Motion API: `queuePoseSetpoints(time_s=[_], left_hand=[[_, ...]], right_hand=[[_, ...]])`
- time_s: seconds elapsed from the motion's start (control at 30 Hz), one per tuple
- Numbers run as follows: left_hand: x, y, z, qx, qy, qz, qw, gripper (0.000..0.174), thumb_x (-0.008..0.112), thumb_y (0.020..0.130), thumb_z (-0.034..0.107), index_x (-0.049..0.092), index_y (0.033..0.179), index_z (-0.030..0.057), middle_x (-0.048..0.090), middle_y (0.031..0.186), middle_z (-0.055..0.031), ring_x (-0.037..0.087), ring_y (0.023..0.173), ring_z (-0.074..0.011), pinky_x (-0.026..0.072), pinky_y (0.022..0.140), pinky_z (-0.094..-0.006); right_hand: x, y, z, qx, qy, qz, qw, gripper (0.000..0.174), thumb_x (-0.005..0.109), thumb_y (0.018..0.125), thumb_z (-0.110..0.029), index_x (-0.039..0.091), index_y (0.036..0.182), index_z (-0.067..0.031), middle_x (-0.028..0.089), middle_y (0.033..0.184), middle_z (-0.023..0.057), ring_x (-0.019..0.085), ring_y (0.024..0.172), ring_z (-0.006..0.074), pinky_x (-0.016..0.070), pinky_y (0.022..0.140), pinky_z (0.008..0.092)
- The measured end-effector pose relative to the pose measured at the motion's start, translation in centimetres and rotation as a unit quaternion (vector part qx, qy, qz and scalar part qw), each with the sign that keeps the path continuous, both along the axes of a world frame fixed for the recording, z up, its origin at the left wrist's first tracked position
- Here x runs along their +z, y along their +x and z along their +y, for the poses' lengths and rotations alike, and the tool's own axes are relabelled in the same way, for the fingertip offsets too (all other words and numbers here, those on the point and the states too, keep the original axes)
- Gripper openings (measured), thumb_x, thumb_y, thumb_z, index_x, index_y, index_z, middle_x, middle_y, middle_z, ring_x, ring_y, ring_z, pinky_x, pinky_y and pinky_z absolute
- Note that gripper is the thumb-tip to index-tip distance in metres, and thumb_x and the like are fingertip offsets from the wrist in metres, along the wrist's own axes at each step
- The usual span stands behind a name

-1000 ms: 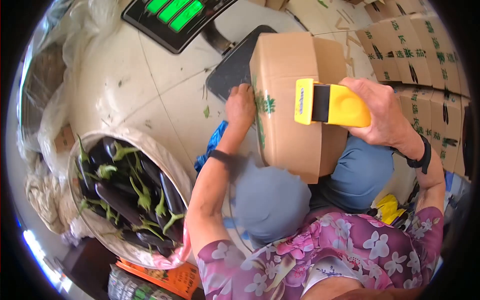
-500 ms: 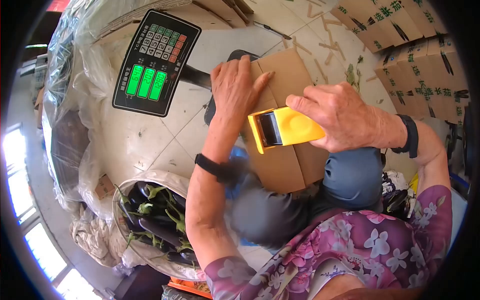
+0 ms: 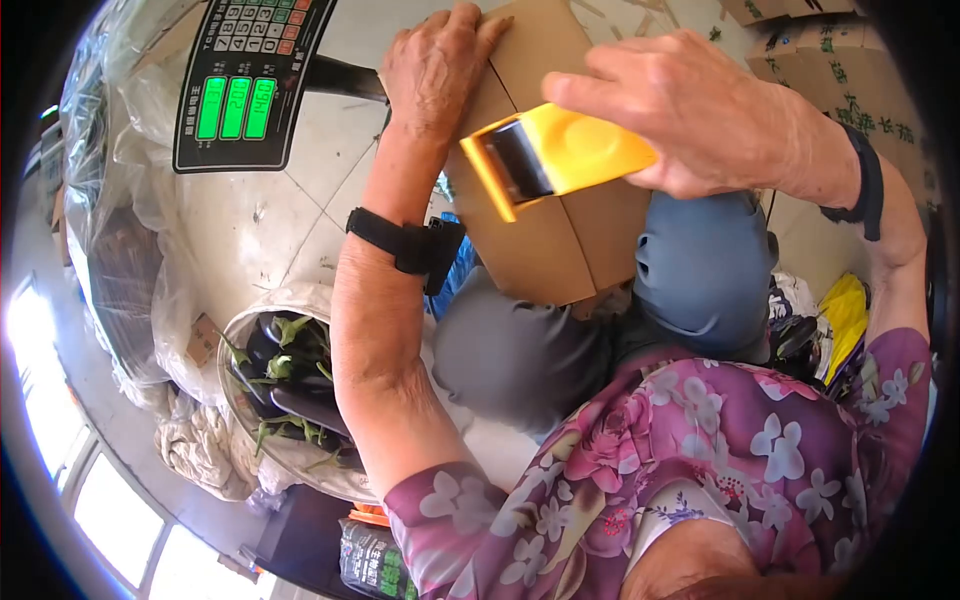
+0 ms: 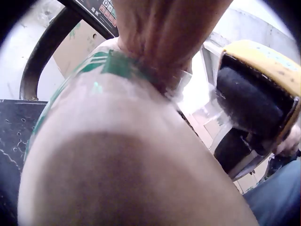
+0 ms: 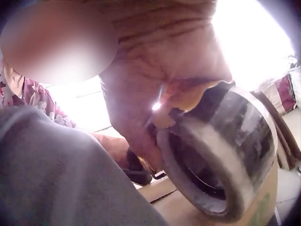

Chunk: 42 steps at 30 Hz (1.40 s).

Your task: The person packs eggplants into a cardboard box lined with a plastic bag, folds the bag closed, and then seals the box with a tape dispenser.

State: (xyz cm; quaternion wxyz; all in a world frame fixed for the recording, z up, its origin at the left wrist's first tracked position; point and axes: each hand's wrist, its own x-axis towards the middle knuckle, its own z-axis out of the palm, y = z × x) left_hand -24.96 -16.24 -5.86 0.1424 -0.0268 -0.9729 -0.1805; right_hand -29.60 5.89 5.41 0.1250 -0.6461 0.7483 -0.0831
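A cardboard box (image 3: 530, 245) stands in front of the person's knees, its closed flaps meeting along a seam on top. My left hand (image 3: 435, 75) rests at the box's far left edge, thumb spread out over the top. My right hand (image 3: 700, 115) grips a yellow tape dispenser (image 3: 590, 150) above the box, its dark mouth facing left. In the right wrist view the roll of clear tape (image 5: 244, 127) sits in the dispenser, close over the cardboard. The left wrist view shows green-marked tape (image 4: 115, 63) on the box beside the left hand.
A scale display (image 3: 235, 110) with green digits stands at the upper left. Eggplants (image 3: 310, 405) fill a lined basket (image 3: 290, 300) left of the person. Printed cartons (image 3: 850, 85) are stacked at the upper right; clear plastic sheeting (image 3: 120, 220) hangs along the left.
The left hand has moved from the box's left side up to its top far edge. The dispenser has shifted left over the box. The scale's digits have changed, and the head view has turned.
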Motion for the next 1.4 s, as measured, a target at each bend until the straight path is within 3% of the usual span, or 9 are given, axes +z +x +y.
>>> queuePoseSetpoints(time_s=[0.17,0.67,0.77,0.83,0.9,0.93,0.97,1.07,1.4], left_hand=[[-2.3,0.2,-0.9,0.025,-0.032,0.087,0.995,0.030,0.065,0.089,0.039,0.062,0.079,0.0106,0.067,0.074,-0.0083,0.067,0.071,-0.0318,0.0522,0.068,-0.0411],[-0.5,1.4,-1.0,0.027,0.010,0.012,1.000,0.031,0.058,0.096,0.037,0.068,0.094,0.0081,0.069,0.086,-0.0109,0.067,0.079,-0.0344,0.0531,0.075,-0.0400],[-1.2,3.1,-2.0,0.008,0.119,0.134,0.984,0.031,0.057,0.097,0.032,0.067,0.108,0.0045,0.069,0.097,-0.0138,0.067,0.088,-0.0306,0.0522,0.083,-0.0363],[-2.0,7.3,-2.1,0.202,0.245,0.161,0.935,0.041,0.056,0.098,0.034,0.059,0.125,0.0030,0.065,0.114,-0.0164,0.063,0.104,-0.0290,0.0490,0.090,-0.0364],[-3.8,11.7,-2.6,0.226,0.616,-0.109,0.747,0.054,0.041,0.104,0.044,0.051,0.133,-0.0003,0.057,0.132,-0.0155,0.054,0.122,-0.0232,0.0426,0.102,-0.0368],[-5.3,13.2,-0.7,0.264,0.661,-0.158,0.684,0.062,0.032,0.105,0.049,0.049,0.135,-0.0015,0.055,0.136,-0.0147,0.050,0.127,-0.0218,0.0409,0.105,-0.0354],[-6.1,13.8,-0.6,0.264,0.662,-0.157,0.683,0.062,0.032,0.105,0.049,0.049,0.135,-0.0015,0.055,0.136,-0.0147,0.050,0.127,-0.0218,0.0409,0.105,-0.0354],[-8.1,16.0,-0.3,0.233,0.777,-0.250,0.529,0.054,0.041,0.104,0.041,0.048,0.138,-0.0003,0.063,0.126,-0.0141,0.064,0.109,-0.0227,0.0539,0.087,-0.0315],[-11.4,13.7,1.9,0.117,0.770,-0.222,0.587,0.051,0.042,0.104,0.039,0.051,0.135,-0.0009,0.063,0.126,-0.0149,0.065,0.107,-0.0216,0.0555,0.083,-0.0313]], right_hand=[[-0.3,-2.0,4.6,-0.040,-0.016,-0.036,0.998,0.058,0.077,0.068,-0.013,0.053,0.120,-0.0026,0.063,0.091,0.0163,0.065,0.084,0.0376,0.0523,0.070,0.0446],[-8.2,-4.9,13.8,-0.109,-0.040,-0.066,0.991,0.064,0.079,0.066,-0.010,0.049,0.121,-0.0050,0.059,0.099,0.0165,0.062,0.089,0.0380,0.0534,0.076,0.0419],[-11.5,-4.1,12.5,-0.113,-0.062,-0.118,0.985,0.055,0.078,0.068,-0.009,0.049,0.115,-0.0043,0.058,0.096,0.0164,0.061,0.089,0.0383,0.0532,0.076,0.0422],[-12.9,-4.1,12.0,-0.105,-0.064,-0.124,0.985,0.057,0.077,0.068,-0.006,0.046,0.115,-0.0026,0.058,0.094,0.0176,0.060,0.084,0.0404,0.0523,0.073,0.0428],[-12.5,-3.6,11.7,-0.110,-0.046,-0.124,0.985,0.057,0.076,0.067,-0.005,0.046,0.115,-0.0014,0.058,0.094,0.0179,0.060,0.084,0.0405,0.0523,0.073,0.0428],[-12.4,-3.5,11.2,-0.110,-0.031,-0.118,0.986,0.057,0.076,0.067,-0.004,0.045,0.114,-0.0003,0.058,0.094,0.0182,0.060,0.083,0.0407,0.0523,0.073,0.0429],[-12.3,-3.6,10.7,-0.109,-0.030,-0.117,0.987,0.057,0.076,0.067,-0.004,0.045,0.114,-0.0003,0.058,0.094,0.0182,0.060,0.083,0.0407,0.0523,0.073,0.0429],[-12.2,-2.7,9.7,-0.093,-0.079,-0.147,0.982,0.052,0.076,0.070,-0.010,0.046,0.110,-0.0006,0.056,0.088,0.0170,0.060,0.083,0.0396,0.0521,0.071,0.0433],[-0.7,-0.9,8.2,-0.107,0.037,0.006,0.994,0.062,0.082,0.069,-0.018,0.045,0.113,0.0018,0.056,0.096,0.0211,0.060,0.086,0.0429,0.0516,0.071,0.0459]])
